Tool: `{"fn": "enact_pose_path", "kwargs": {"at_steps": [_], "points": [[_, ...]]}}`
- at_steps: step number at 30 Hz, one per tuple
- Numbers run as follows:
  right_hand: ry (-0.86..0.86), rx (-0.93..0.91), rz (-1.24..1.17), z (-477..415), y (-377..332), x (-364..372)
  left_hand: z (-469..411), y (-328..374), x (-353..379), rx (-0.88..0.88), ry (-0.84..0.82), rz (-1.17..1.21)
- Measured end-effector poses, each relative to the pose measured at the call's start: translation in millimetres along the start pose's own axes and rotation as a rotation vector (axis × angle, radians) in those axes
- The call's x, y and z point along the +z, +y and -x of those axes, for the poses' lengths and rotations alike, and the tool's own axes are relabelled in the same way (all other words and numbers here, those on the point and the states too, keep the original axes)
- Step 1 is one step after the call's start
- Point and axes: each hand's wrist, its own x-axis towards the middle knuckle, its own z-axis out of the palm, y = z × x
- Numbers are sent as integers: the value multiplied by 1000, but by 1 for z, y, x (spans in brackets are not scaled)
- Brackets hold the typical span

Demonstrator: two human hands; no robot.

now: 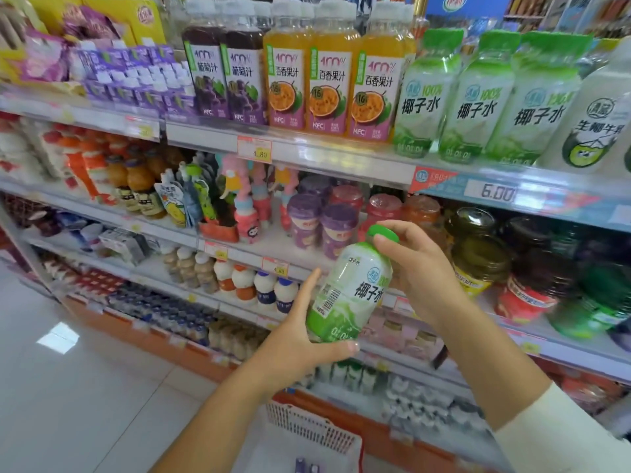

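the coconut water bottle [351, 295], labelled 椰子水 and 100% with a barcode on its side, hung tilted in front of the middle shelf [246, 247]. the left hand [300, 339] cupped its base, thumb curled underneath. the right hand [420, 274] pinched the green cap [384, 232]. matching bottles [478, 97] stood on the shelf above, over a 6.00 price tag [496, 192].

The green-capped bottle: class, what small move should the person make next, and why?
Probably lower the bottle into the basket. The bottle is held tilted in front of the shelves, with the left hand cupping its base and the right hand gripping at its cap, and the basket sits open just below the arms.
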Motion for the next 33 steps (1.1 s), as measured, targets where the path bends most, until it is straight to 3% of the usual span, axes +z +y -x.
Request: {"fn": "enact_pose_path", "kwargs": {"at_steps": [3,5,7,12,15,21,24,28,33], "points": [[-28,11,-137,7,4,0,-1,-6,-2,-109,-90,323],[-50,20,-193,11,7,1,2,-7,4,-121,-89,380],[-69,24,-233,16,9,2,5,-4,11,-79,-22,312],[80,-25,26,21,15,0,12,-1,26,131,281,-135],[109,-6,-67,25,15,-3,15,-5,26,139,242,-191],[-12,16,-325,33,14,-7,15,-8,16,-35,-4,255],[-51,45,-305,34,13,-8,17,-5,20,8,21,170],[56,17,-74,33,15,-12,17,-6,27,60,132,23],[59,21,-192,33,16,-15,15,-11,25,46,101,-6]]}}
